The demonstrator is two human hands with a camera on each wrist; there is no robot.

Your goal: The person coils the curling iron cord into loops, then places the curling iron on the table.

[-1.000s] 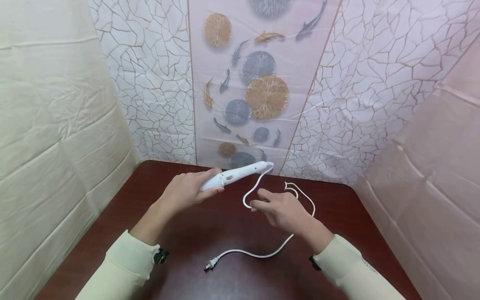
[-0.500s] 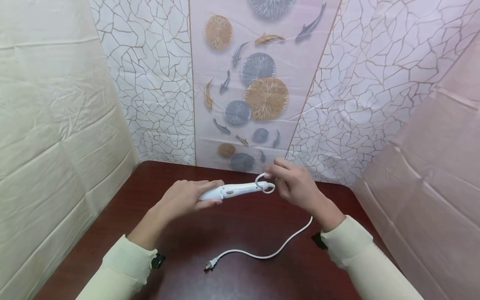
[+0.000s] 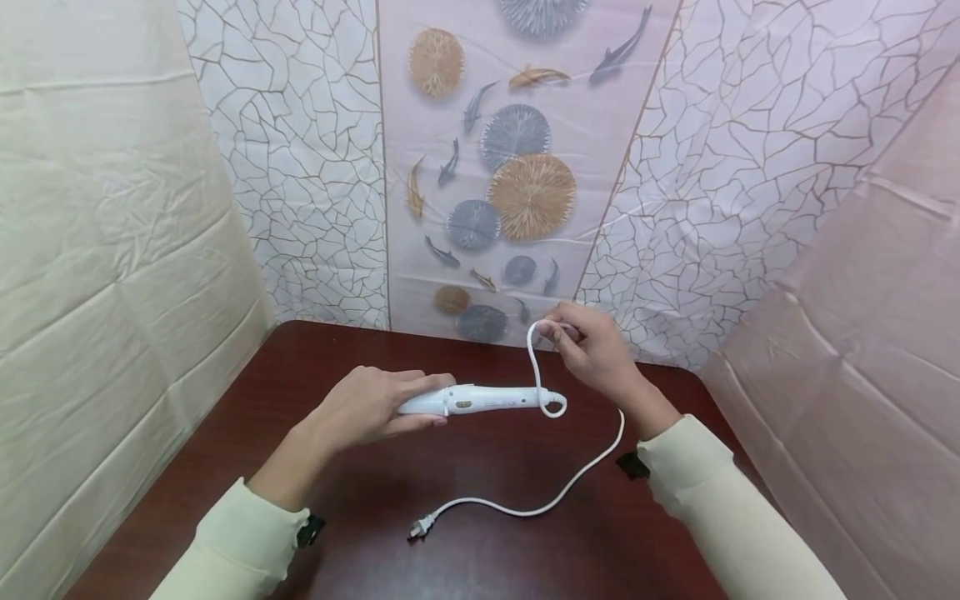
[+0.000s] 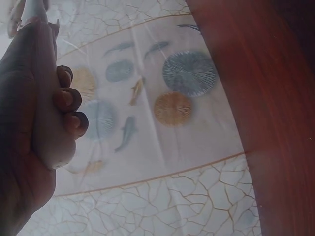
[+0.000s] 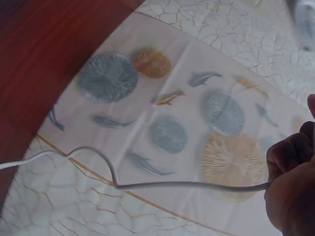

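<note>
My left hand [image 3: 367, 407] grips the thick end of a white hair styling iron [image 3: 495, 398], which lies nearly level above the table and points right. A small gold switch [image 3: 464, 404] shows on its side. In the left wrist view, curled fingers [image 4: 69, 100] wrap around the iron's smooth rounded body [image 4: 49, 128]. My right hand [image 3: 600, 346] pinches the white power cord [image 3: 535, 358], raised above the iron's tail. From there the cord drops across the tail and loops around its end. The right wrist view shows the cord [image 5: 197, 185] trailing away from the fist [image 5: 295, 182].
The cord's far stretch [image 3: 555, 502] curves over the dark red table [image 3: 360, 550] to a two-prong plug [image 3: 422, 527] near the front. A patterned cloth [image 3: 322, 208] hangs behind the table's back edge, and pale cloth walls [image 3: 112, 292] stand at both sides.
My right hand has risen and moved right, drawing the cord up and over the iron's tail. The iron has swung from tilted upward to nearly level and sits lower.
</note>
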